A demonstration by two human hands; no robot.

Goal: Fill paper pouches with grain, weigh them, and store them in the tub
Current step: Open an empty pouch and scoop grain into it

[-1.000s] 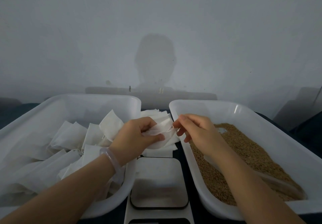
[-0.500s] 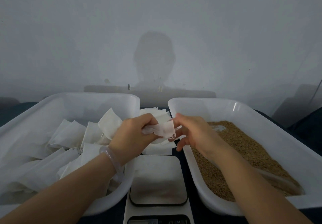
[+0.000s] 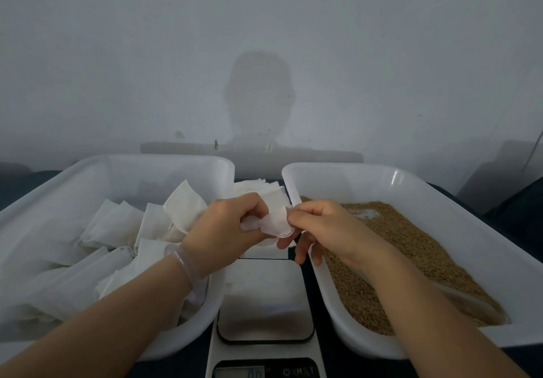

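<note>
A crumpled white paper pouch (image 3: 271,223) hangs above the gap between the two tubs. My left hand (image 3: 226,230) grips its left end and my right hand (image 3: 320,227) pinches its right edge with thumb and forefinger. A white tub (image 3: 229,298) on the left holds several filled white pouches (image 3: 117,224). Brown grain (image 3: 411,248) fills the white tub (image 3: 440,198) on the right. A digital scale (image 3: 264,301) with a bare plate sits between the tubs, below my hands.
A stack of flat unused pouches (image 3: 258,188) lies behind my hands between the tubs. A clear scoop (image 3: 470,304) lies half buried in the grain at the front right. A plain wall stands close behind the tubs.
Both hands have drawn closer together on the pouch, which is now more bunched up. The right hand's lower fingers have spread downward.
</note>
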